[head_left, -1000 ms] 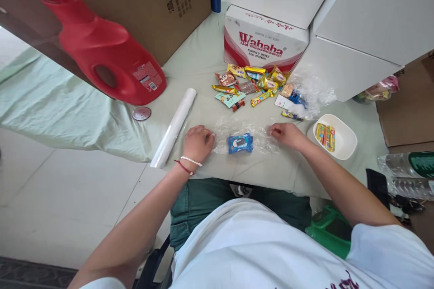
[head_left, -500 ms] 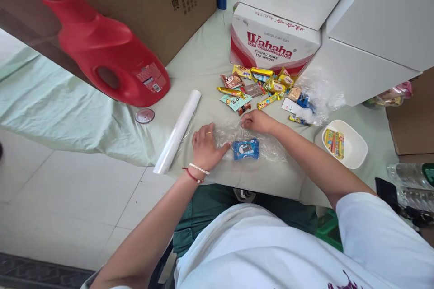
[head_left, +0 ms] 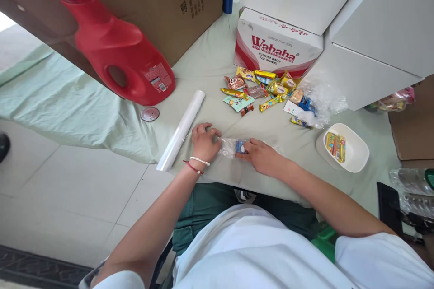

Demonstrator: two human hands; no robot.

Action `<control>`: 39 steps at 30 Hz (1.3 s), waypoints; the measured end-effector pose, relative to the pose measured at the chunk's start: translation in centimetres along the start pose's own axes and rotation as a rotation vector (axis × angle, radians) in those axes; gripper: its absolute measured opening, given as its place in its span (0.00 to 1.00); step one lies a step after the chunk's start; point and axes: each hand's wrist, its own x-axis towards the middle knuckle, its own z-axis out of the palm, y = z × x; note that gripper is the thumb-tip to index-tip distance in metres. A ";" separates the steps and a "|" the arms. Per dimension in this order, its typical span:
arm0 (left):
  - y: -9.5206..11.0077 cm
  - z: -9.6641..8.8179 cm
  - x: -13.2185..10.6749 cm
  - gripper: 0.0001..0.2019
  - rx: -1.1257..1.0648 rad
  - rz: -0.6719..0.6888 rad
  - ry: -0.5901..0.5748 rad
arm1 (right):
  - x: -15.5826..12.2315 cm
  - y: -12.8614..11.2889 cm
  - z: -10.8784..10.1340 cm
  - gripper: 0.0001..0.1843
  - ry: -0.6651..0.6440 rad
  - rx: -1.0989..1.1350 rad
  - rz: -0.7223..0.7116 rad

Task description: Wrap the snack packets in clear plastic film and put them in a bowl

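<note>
A small blue snack packet (head_left: 240, 147) lies on the cloth, covered by clear plastic film (head_left: 226, 148). My right hand (head_left: 262, 156) is closed over the packet's right side, with thumb and fingers gripping it through the film. On the left, my left hand (head_left: 205, 142) has its fingers curled and pinches the gathered end of the film beside the packet. A white roll of film (head_left: 183, 128) lies slantwise just left of my left hand.
Several wrapped snacks (head_left: 259, 88) are heaped before a Wahaba-style water carton (head_left: 278, 45). A white bowl (head_left: 359, 153) with yellow packets stands at right, near crumpled plastic (head_left: 327, 99). A red jug (head_left: 135, 63) and a round lid (head_left: 149, 114) are at left.
The film has been folded over the blue packet and bunched at its left. My right hand came down onto the packet; my left hand's spread fingers have curled onto the film.
</note>
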 end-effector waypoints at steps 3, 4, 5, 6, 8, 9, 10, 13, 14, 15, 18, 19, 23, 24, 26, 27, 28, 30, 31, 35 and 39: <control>0.9 -1.1 -0.9 0.08 -0.157 -0.062 -0.086 | -0.4 -0.9 0.6 0.27 0.048 0.008 0.065; 1.7 -1.2 -1.3 0.09 -0.244 -0.097 -0.124 | -0.4 -1.3 0.8 0.27 0.059 0.019 0.083; 2.6 -1.1 -1.9 0.09 -0.342 -0.130 -0.165 | -0.5 -1.6 1.0 0.26 0.071 0.036 0.099; 3.6 -0.7 -2.5 0.09 -0.439 -0.155 -0.203 | -0.6 -1.9 1.2 0.25 0.086 0.059 0.113; 5.6 0.4 -3.7 0.10 -0.581 -0.161 -0.273 | -1.2 -2.3 1.6 0.21 0.139 0.129 0.135; 6.4 1.1 -4.2 0.12 -0.604 -0.141 -0.286 | -1.6 -2.4 1.8 0.19 0.174 0.178 0.142; 7.1 1.7 -4.7 0.14 -0.595 -0.100 -0.284 | -2.1 -2.3 2.0 0.18 0.209 0.241 0.137; 7.9 3.0 -5.9 0.20 -0.420 0.116 -0.197 | -3.9 -1.5 2.5 0.17 0.285 0.503 0.117; 8.0 3.2 -6.1 0.22 -0.334 0.199 -0.167 | -4.5 -1.0 2.8 0.18 0.331 0.578 0.172; 8.0 3.4 -6.4 0.24 -0.243 0.271 -0.141 | -5.0 -0.5 3.2 0.18 0.398 0.616 0.276; 8.2 3.4 -7.0 0.25 0.023 0.392 -0.094 | -5.9 1.1 4.7 0.20 0.590 0.515 0.709; 8.3 3.4 -7.1 0.25 0.096 0.407 -0.091 | -6.2 1.5 5.2 0.22 0.596 0.468 0.788; 8.6 3.3 -7.5 0.24 0.299 0.429 -0.104 | -7.0 1.9 5.6 0.08 0.545 0.530 0.808; 8.6 3.4 -7.5 0.24 0.331 0.435 -0.102 | -7.0 1.7 5.1 0.07 0.552 0.584 0.809; 8.7 3.5 -7.7 0.24 0.382 0.450 -0.083 | -6.1 1.3 3.4 0.07 0.557 0.687 0.817; 8.7 3.7 -7.8 0.23 0.397 0.457 -0.067 | -5.2 1.2 2.5 0.07 0.552 0.715 0.813; 8.7 3.9 -7.9 0.22 0.402 0.466 -0.055 | -4.0 1.0 1.5 0.06 0.542 0.720 0.800; 8.6 4.5 -8.1 0.19 0.378 0.486 -0.046 | -1.2 0.8 -0.2 0.04 0.502 0.670 0.760; 8.4 4.7 -8.2 0.17 0.348 0.493 -0.050 | 0.2 0.6 -0.8 0.04 0.462 0.634 0.735; 6.2 4.2 -8.7 0.17 0.092 0.530 -0.004 | 3.6 -0.5 -1.6 0.12 0.276 0.526 0.646; 2.2 2.0 -9.6 0.21 -0.109 0.489 0.186 | 3.4 -2.6 -0.6 0.18 0.232 0.329 0.574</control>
